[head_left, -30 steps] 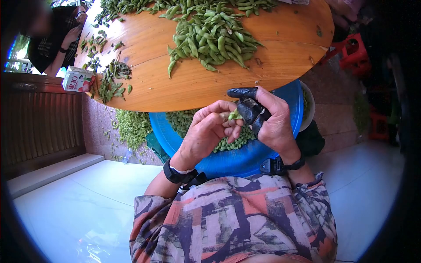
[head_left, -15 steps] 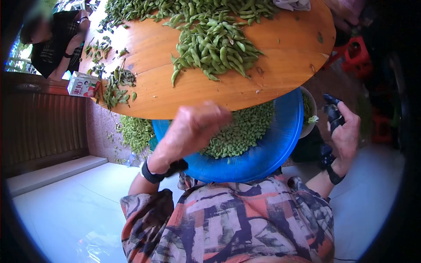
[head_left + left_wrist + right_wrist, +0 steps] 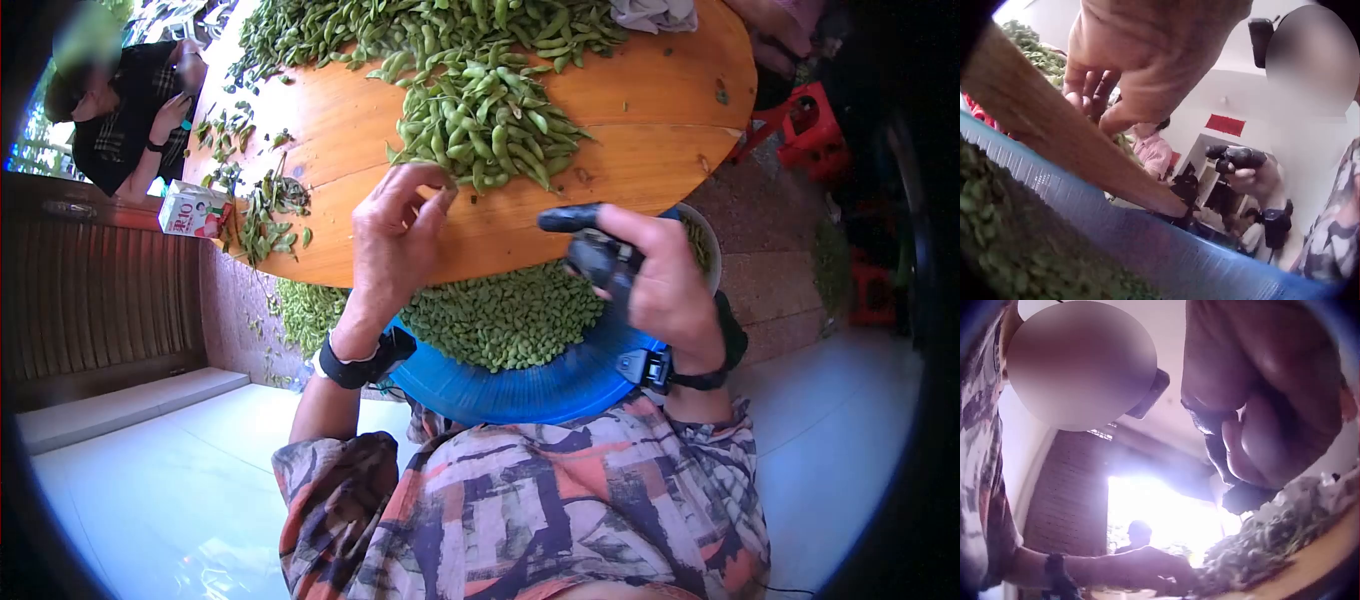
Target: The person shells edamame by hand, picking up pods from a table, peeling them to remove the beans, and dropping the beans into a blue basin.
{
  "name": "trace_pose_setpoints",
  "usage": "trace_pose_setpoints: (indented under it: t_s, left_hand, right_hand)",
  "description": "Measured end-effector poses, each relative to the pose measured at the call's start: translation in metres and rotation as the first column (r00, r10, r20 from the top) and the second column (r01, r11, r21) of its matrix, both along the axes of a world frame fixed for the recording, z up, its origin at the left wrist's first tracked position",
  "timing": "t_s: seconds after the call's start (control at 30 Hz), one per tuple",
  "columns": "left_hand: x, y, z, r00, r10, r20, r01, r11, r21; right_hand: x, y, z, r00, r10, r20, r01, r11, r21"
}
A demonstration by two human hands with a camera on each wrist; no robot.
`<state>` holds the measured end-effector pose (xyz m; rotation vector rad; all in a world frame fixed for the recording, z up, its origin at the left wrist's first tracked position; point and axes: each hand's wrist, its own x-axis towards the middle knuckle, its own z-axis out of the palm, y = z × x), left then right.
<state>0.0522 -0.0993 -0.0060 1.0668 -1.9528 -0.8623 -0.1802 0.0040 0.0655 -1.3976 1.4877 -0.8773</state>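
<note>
My left hand (image 3: 395,235) reaches over the wooden table's near side, its fingers bent and apart from the thumb, beside the near end of the green pod pile (image 3: 485,120). In the left wrist view the left hand (image 3: 1141,62) has a gap between thumb and fingers, with pods behind the thumb. Black coverings wrap thumb and finger of my right hand (image 3: 660,275), which hangs above the right side of the blue basin (image 3: 500,395), its fingers loosely bent and no pod visible in them. Shelled green beans (image 3: 510,310) lie in the basin.
The wooden table (image 3: 650,110) spans the front, with a drink carton (image 3: 193,212) and loose leaves (image 3: 270,215) at its left. Green husks (image 3: 305,312) lie on the floor left of the basin. A red stool (image 3: 812,130) stands right; a person (image 3: 125,130) sits far left.
The hands were together at a pod, then parted, the right swinging out beside the pale bowl. Now the left is forward at the pile and the right is back over the basin.
</note>
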Motion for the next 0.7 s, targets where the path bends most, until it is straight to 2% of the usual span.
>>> trace_pose_setpoints:
  t_s: [0.03, 0.07, 0.1, 0.17, 0.2, 0.33, 0.4, 0.5, 0.63, 0.7]
  left_hand:
    - [0.003, 0.003, -0.001, 0.989, 0.094, -0.118, -0.059, 0.961, 0.270]
    - [0.001, 0.008, 0.002, 0.946, 0.077, -0.314, 0.042, 0.933, 0.356]
    - [0.001, 0.013, 0.004, 0.946, 0.077, -0.316, 0.043, 0.934, 0.355]
    - [0.000, 0.022, 0.005, 0.862, 0.107, -0.495, 0.200, 0.827, 0.526]
    - [-0.002, 0.025, -0.001, 0.804, 0.090, -0.587, 0.285, 0.809, 0.514]
    - [-0.011, 0.040, -0.003, 0.762, 0.100, -0.640, 0.373, 0.740, 0.560]
    - [-0.013, 0.045, 0.003, 0.766, 0.089, -0.637, 0.370, 0.749, 0.550]
    - [-0.015, 0.050, 0.008, 0.779, 0.073, -0.623, 0.349, 0.774, 0.528]
    - [-0.016, 0.054, 0.012, 0.824, 0.090, -0.560, 0.247, 0.832, 0.497]
    - [-0.016, 0.056, 0.014, 0.840, 0.100, -0.533, 0.212, 0.844, 0.493]
  right_hand:
    - [0.009, -0.007, -0.001, 0.999, 0.027, -0.028, -0.027, 1.000, 0.004]
    - [0.016, -0.013, -0.014, 1.000, 0.012, -0.025, -0.015, 0.996, -0.092]
    - [0.021, -0.017, -0.020, 1.000, 0.012, -0.027, -0.015, 0.996, -0.093]
    - [0.027, -0.024, -0.032, 0.992, 0.022, 0.125, -0.027, 0.999, 0.034]
    - [0.027, -0.025, -0.038, 0.983, 0.084, 0.161, -0.085, 0.996, -0.003]
    - [0.031, -0.023, -0.037, 0.975, 0.087, 0.203, -0.095, 0.995, 0.031]
    - [0.032, -0.020, -0.037, 0.903, -0.026, 0.429, -0.016, 0.995, 0.095]
    - [0.031, -0.016, -0.035, 0.862, -0.043, 0.505, -0.040, 0.988, 0.152]
    - [0.029, -0.013, -0.036, 0.856, -0.009, 0.517, -0.074, 0.987, 0.140]
    - [0.029, -0.010, -0.031, 0.894, 0.008, 0.449, -0.085, 0.985, 0.151]
